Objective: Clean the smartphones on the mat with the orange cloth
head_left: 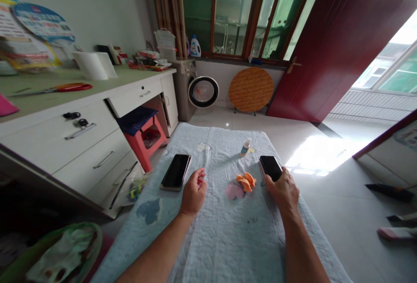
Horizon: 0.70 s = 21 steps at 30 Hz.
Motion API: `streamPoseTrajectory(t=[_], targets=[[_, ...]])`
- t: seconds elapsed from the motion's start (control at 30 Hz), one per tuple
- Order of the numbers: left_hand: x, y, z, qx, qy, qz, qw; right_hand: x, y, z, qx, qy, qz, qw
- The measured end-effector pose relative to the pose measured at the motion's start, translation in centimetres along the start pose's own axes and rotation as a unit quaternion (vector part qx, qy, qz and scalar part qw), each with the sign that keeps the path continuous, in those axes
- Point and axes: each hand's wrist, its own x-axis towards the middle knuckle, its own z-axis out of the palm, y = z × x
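Note:
On the light blue cloth covering the table, a phone with a dark screen lies at the left. Just right of it rests my left hand, its fingers curled together with nothing visible in them. My right hand grips the lower part of a second dark phone near the cloth's right edge, thumb on its left side and fingers on its right. Between my hands, closer to the right one, sits a crumpled orange cloth. A small spray bottle stands upright behind it.
A white desk with drawers runs along the left, with a red stool beneath it. A washing machine with its door open and a round wooden tabletop are at the back. A green-rimmed bin is at lower left.

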Motion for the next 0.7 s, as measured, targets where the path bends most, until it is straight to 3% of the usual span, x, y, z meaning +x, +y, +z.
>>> streamPoseTrajectory(t=[0.07, 0.17, 0.27, 0.33, 0.43, 0.6, 0.7], targets=[[0.0, 0.1, -0.1, 0.001, -0.004, 0.002, 1.0, 0.0, 0.2, 0.2, 0.003, 0.031, -0.012, 0.999], [-0.2, 0.3, -0.2, 0.003, -0.01, 0.016, 1.0, 0.1, 0.2, 0.4, 0.025, 0.145, -0.046, 0.988], [-0.3, 0.6, -0.3, 0.013, -0.021, 0.049, 0.998, -0.3, -0.5, 0.3, 0.112, 0.224, -0.161, 0.955], [-0.4, 0.8, -0.4, 0.025, -0.025, 0.076, 0.996, -1.0, -1.4, 0.2, 0.171, 0.203, -0.258, 0.929], [-0.3, 1.4, -0.8, 0.06, -0.025, 0.132, 0.989, -2.3, -2.7, 0.3, 0.177, 0.108, -0.347, 0.914], [0.3, 2.6, -2.8, 0.171, 0.045, 0.227, 0.958, -3.4, -3.3, 0.8, 0.128, 0.041, -0.347, 0.928], [1.1, 2.7, -4.4, 0.225, 0.123, 0.203, 0.945, -3.6, -3.2, 1.3, 0.104, 0.007, -0.341, 0.934]])
